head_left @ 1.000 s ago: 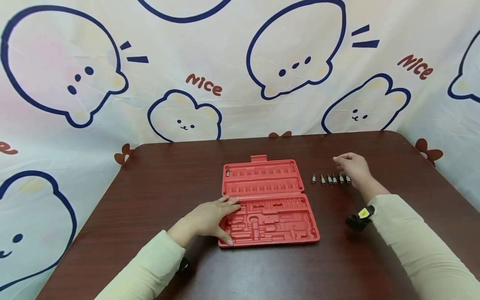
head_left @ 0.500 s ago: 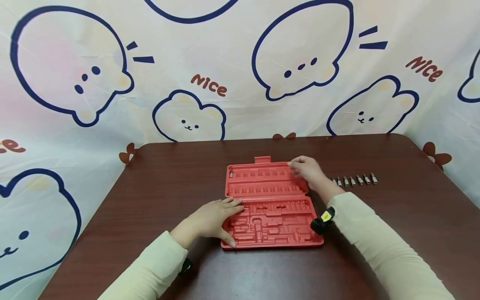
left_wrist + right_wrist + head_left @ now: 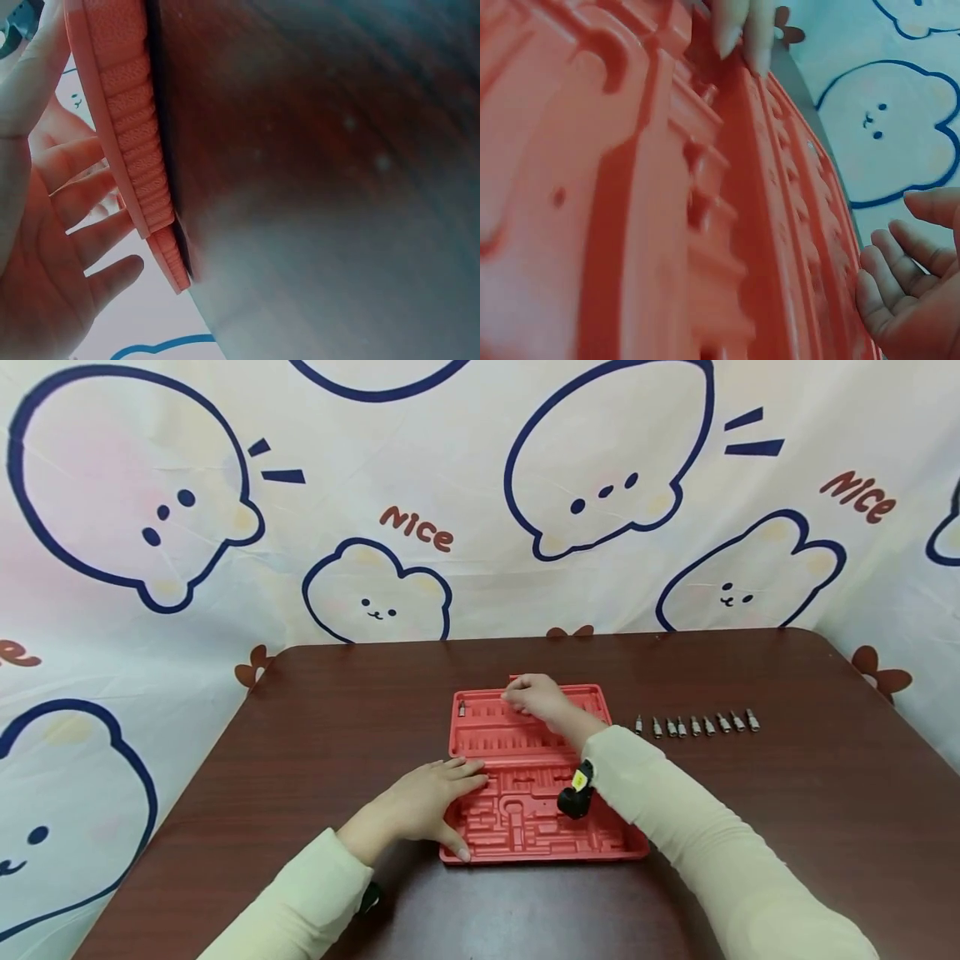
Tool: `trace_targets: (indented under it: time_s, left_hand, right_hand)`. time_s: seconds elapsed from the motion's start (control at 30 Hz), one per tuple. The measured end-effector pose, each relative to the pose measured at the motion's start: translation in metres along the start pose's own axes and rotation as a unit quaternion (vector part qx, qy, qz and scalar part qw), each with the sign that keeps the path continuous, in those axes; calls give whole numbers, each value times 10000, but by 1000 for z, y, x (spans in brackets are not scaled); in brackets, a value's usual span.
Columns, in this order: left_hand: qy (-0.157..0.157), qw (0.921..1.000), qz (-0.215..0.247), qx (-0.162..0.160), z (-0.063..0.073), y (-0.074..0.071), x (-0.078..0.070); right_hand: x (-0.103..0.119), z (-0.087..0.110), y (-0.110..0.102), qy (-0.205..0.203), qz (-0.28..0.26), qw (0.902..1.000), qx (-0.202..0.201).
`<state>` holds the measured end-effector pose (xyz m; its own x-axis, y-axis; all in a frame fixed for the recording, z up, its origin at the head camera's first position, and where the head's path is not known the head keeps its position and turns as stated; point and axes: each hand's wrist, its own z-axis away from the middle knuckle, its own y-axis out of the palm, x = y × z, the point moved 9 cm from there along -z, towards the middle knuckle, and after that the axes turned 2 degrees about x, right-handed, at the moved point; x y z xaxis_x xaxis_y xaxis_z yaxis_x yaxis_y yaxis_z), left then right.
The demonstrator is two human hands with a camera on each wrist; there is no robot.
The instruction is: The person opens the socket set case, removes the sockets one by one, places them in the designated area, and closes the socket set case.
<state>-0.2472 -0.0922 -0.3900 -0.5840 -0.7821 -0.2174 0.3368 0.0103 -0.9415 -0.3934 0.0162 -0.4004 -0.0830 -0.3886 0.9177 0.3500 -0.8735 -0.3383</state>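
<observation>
An open red plastic tool case (image 3: 480, 747) with moulded slots lies flat on the dark table. One small metal socket (image 3: 462, 709) stands in the far lid's left end. My left hand (image 3: 427, 802) rests spread on the case's near left corner, its thumb along the front edge. Over the lid's far row is my right hand (image 3: 542, 700), fingers bent. The right wrist view has that right hand (image 3: 915, 277) beside the lid, with no part clearly seen in it; its fingertips are partly hidden. Right of the case lies a row of several small metal sockets (image 3: 695, 725).
The dark wood-look table (image 3: 360, 702) carries the case and the row. Behind and beside it hangs a white cloth (image 3: 480, 585) printed with cartoon bears. My right forearm (image 3: 697, 818) passes above the case's right part.
My right hand has moved left from above the row of sockets to over the case's far half. The whole row is now uncovered. My left hand stays on the case's corner.
</observation>
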Motion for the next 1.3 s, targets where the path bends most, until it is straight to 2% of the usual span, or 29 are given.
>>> trace_targets:
  time_s: [0.3,0.47,0.53,0.6,0.63,0.7,0.77,0.8,0.83,0.87,0.9,1.0,1.07,1.1,1.13,1.3]
  left_hand:
    - [110,9998,-37,-144,4,-3,-2]
    - [153,9992,-251,-287,7,-2,-4]
    - [157,9990,-261,-320,8,-2,-5]
    - [158,9991,-241,-327,7,-2,-4]
    - [150,9992,-192,-315,7,-2,-4]
    - [140,9995,-115,-266,7,-2,-2]
    - [146,9997,-48,-215,6,-2,-1]
    - [149,9997,-18,-188,6,-2,-1]
    - [156,9997,17,-167,6,-2,-1]
    - [166,9997,22,-149,7,-2,0]
    - [175,9997,42,-142,7,-2,0]
    - [160,9998,39,-129,7,-2,1]
    - [134,9998,26,-118,7,-2,2]
    - [122,9999,40,-109,6,-2,2]
    - [114,9999,30,-96,6,-1,3]
    - [96,9999,24,-51,2,-1,2]
  right_hand:
    - [17,-19,37,-320,839,9952,389]
    - [16,-27,54,-283,1356,9886,588]
    - [15,-30,59,-398,1545,9855,574]
    - [-1,-59,66,-804,1660,9817,482]
    - [-6,-67,69,-823,1768,9796,489]
    - [-4,-69,72,-825,2065,9741,411]
    - [-2,-71,75,-658,2259,9712,360]
    - [6,-60,74,-385,2329,9710,374]
    - [14,-47,72,-207,2324,9718,351]
    - [19,-39,70,-220,2236,9741,261]
    - [15,-45,70,-450,1952,9795,220]
    - [5,-55,70,-421,1164,9922,164]
    - [4,-56,69,-366,738,9966,54]
    - [3,-57,68,-290,546,9981,-8]
    - [7,-48,66,-77,504,9987,-96]
    - [16,-30,58,-13,283,9987,-419]
